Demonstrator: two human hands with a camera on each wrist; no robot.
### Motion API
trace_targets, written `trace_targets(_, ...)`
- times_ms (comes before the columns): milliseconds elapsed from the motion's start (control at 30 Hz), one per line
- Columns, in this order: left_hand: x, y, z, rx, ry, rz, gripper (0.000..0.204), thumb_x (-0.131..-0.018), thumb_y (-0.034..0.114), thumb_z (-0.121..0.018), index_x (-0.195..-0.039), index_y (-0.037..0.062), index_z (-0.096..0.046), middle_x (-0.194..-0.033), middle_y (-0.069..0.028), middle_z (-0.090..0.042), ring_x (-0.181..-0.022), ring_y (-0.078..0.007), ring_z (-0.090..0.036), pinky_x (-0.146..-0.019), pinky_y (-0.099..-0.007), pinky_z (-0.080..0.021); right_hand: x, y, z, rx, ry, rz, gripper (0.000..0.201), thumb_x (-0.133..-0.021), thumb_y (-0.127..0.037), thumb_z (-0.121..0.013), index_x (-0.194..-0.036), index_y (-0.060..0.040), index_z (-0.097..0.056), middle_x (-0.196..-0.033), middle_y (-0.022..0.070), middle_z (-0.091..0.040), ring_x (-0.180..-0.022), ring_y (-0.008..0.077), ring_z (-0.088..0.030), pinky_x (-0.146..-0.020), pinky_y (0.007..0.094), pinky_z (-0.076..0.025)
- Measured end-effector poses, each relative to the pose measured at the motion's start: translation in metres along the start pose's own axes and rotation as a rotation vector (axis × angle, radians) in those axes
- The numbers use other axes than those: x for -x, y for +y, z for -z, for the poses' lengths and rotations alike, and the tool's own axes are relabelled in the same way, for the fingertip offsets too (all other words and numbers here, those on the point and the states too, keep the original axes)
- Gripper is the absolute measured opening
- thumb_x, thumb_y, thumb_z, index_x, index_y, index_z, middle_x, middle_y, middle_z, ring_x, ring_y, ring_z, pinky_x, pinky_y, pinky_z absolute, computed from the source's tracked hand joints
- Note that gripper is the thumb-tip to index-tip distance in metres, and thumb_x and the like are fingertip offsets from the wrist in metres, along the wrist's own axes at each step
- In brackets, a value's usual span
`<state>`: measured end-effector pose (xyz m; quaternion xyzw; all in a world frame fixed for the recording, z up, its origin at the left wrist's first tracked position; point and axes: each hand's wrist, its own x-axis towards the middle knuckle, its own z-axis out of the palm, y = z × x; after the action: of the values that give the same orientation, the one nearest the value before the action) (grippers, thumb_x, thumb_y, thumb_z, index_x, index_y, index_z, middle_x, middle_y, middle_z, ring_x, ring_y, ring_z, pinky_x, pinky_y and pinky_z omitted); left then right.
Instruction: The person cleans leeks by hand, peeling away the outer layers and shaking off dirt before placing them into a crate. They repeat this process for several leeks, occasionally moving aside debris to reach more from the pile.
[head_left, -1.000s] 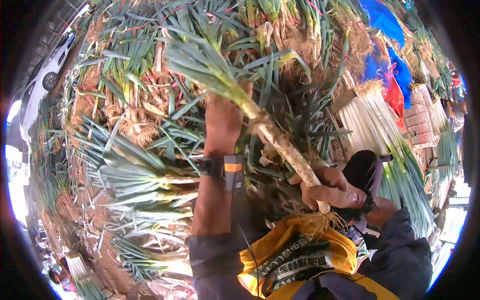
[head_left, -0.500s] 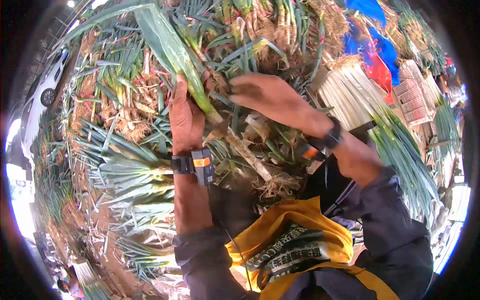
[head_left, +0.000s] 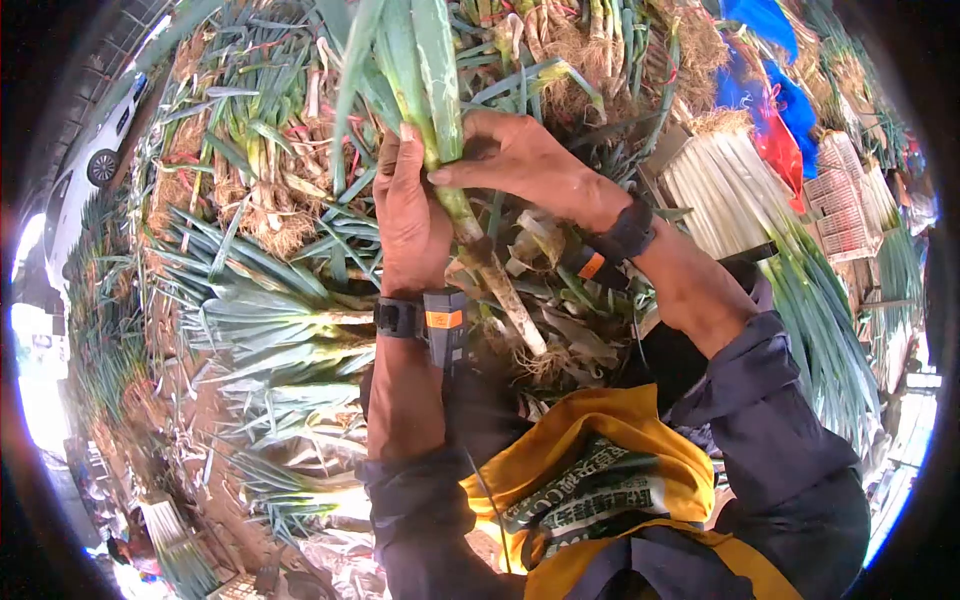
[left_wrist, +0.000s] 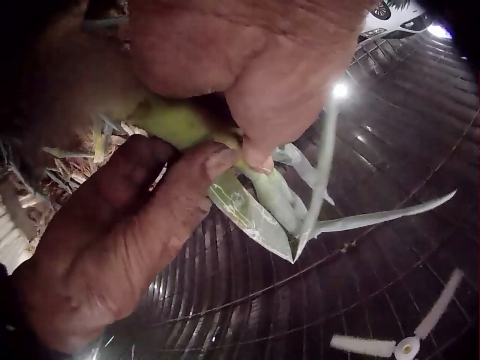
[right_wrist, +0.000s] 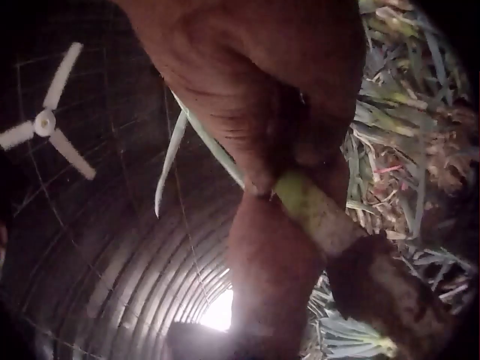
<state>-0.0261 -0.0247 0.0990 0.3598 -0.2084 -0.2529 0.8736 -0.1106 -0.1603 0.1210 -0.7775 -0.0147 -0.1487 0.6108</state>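
A long green onion [head_left: 430,90] slants across the head view, green leaves at the top and a soil-streaked pale stalk with roots pointing down toward the apron. My left hand [head_left: 412,215] holds it around the neck, thumb laid along the stalk. From the other side, my right hand [head_left: 540,170] pinches at the base of the leaves between thumb and fingers. Seen from the left wrist, the right thumb [left_wrist: 199,169] meets the green onion beside the left hand [left_wrist: 255,67]. In the right wrist view, its stalk [right_wrist: 322,214] runs down past the right hand [right_wrist: 262,82].
Bundles of untrimmed green onions [head_left: 270,200] lie at the back left, more leafy ones [head_left: 270,330] beside my left forearm. On the right stands a stack of cleaned white-stalked green onions [head_left: 730,185], with red [head_left: 780,150] and blue plastic [head_left: 795,105] behind. A yellow apron [head_left: 590,440] covers my lap.
My right hand has left the root end of the stalk and come up to the leaf base beside my left hand. The leafy top has swung from the left to more upright.
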Motion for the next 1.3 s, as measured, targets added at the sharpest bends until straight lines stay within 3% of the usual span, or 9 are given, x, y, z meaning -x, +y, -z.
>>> trace_targets(367,-0.031,0.01,0.051,0.054,0.233,-0.016,0.025,-0.097,0.009,-0.068,-0.122,0.0102,-0.062,-0.105,-0.0061,-0.069,-0.087,-0.0182,-0.067,-0.073,-0.0325,-0.058,0.041,0.015,0.01,-0.299,0.15,-0.078,0.034,-0.094,-0.023,-0.074,-0.118,0.0009,-0.069,-0.095,0.003,-0.072,-0.084,0.0112,-0.069,-0.076,0.0266,-0.055)
trace_targets(500,-0.021,0.03,0.047,0.049,0.234,-0.096,0.027,-0.098,0.009,-0.067,-0.124,0.011,-0.061,-0.108,-0.0061,-0.068,-0.089,-0.0175,-0.066,-0.074,-0.0313,-0.057,0.085,0.126,0.045,0.909,-0.16,-0.447,0.04,-0.089,-0.027,-0.075,-0.117,0.0011,-0.068,-0.087,0.0188,-0.069,-0.081,0.0335,-0.069,-0.075,0.0434,-0.054)
trace_targets(567,-0.019,0.033,0.048,0.009,0.215,-0.162,0.028,-0.1,0.012,-0.066,-0.127,0.0109,-0.06,-0.111,-0.0055,-0.067,-0.09,-0.0166,-0.064,-0.076,-0.0301,-0.054,0.149,0.198,0.07,0.997,-0.492,-0.395,0.034,-0.089,-0.026,-0.074,-0.111,-0.0006,-0.068,-0.087,0.023,-0.066,-0.084,0.0437,-0.066,-0.078,0.0502,-0.052)
trace_targets(700,-0.023,0.033,0.046,-0.053,0.146,-0.118,0.033,-0.103,0.023,-0.063,-0.131,0.0088,-0.056,-0.115,-0.0039,-0.065,-0.096,-0.0161,-0.062,-0.08,-0.0302,-0.052,0.116,0.153,0.041,0.744,0.009,0.041,0.039,-0.095,-0.034,-0.07,-0.114,-0.0005,-0.065,-0.086,0.021,-0.066,-0.086,0.0392,-0.068,-0.076,0.0472,-0.053)
trace_targets(867,-0.027,0.015,0.017,0.1,0.082,-0.066,0.045,-0.106,0.042,-0.054,-0.136,0.0088,-0.052,-0.116,-0.0071,-0.063,-0.101,-0.0201,-0.059,-0.086,-0.0362,-0.05,0.01,0.023,0.0,0.355,0.056,-0.006,0.036,-0.096,-0.033,-0.068,-0.116,-0.003,-0.067,-0.091,0.021,-0.07,-0.082,0.0379,-0.07,-0.072,0.0442,-0.055)
trace_targets(933,-0.025,0.012,0.021,0.108,0.014,0.014,0.047,-0.104,0.04,-0.058,-0.14,0.0108,-0.049,-0.12,-0.0048,-0.063,-0.104,-0.0202,-0.059,-0.094,-0.039,-0.049,-0.009,0.027,-0.016,0.324,0.172,0.269,0.032,-0.097,-0.024,-0.07,-0.121,-0.0028,-0.066,-0.094,0.0161,-0.071,-0.081,0.0203,-0.069,-0.074,0.035,-0.054)
trace_targets(1133,-0.017,0.009,0.017,0.072,0.057,0.011,0.042,-0.104,0.039,-0.06,-0.134,0.0093,-0.054,-0.114,-0.0056,-0.064,-0.106,-0.0201,-0.06,-0.093,-0.0373,-0.049,-0.011,0.024,-0.016,0.368,0.176,0.212,0.029,-0.09,-0.022,-0.076,-0.108,-0.0003,-0.07,-0.094,0.0151,-0.071,-0.079,0.0207,-0.068,-0.072,0.0341,-0.053)
trace_targets(1267,-0.016,0.01,0.023,0.117,-0.023,0.051,0.043,-0.104,0.041,-0.06,-0.13,0.0065,-0.056,-0.115,-0.0061,-0.064,-0.107,-0.0202,-0.061,-0.094,-0.0373,-0.049,-0.006,0.006,0.004,-0.043,-0.019,0.012,0.028,-0.091,-0.024,-0.075,-0.101,0.0021,-0.072,-0.087,0.0102,-0.07,-0.078,0.0126,-0.064,-0.07,0.03,-0.051)
trace_targets(1300,-0.015,0.01,0.025,0.13,-0.045,0.057,0.043,-0.104,0.041,-0.059,-0.129,0.0058,-0.057,-0.115,-0.0064,-0.065,-0.107,-0.0204,-0.061,-0.094,-0.0374,-0.048,-0.005,0.004,0.004,-0.05,-0.017,-0.053,0.025,-0.088,-0.024,-0.073,-0.094,0.0001,-0.073,-0.089,0.0128,-0.068,-0.08,0.0204,-0.065,-0.073,0.033,-0.05)
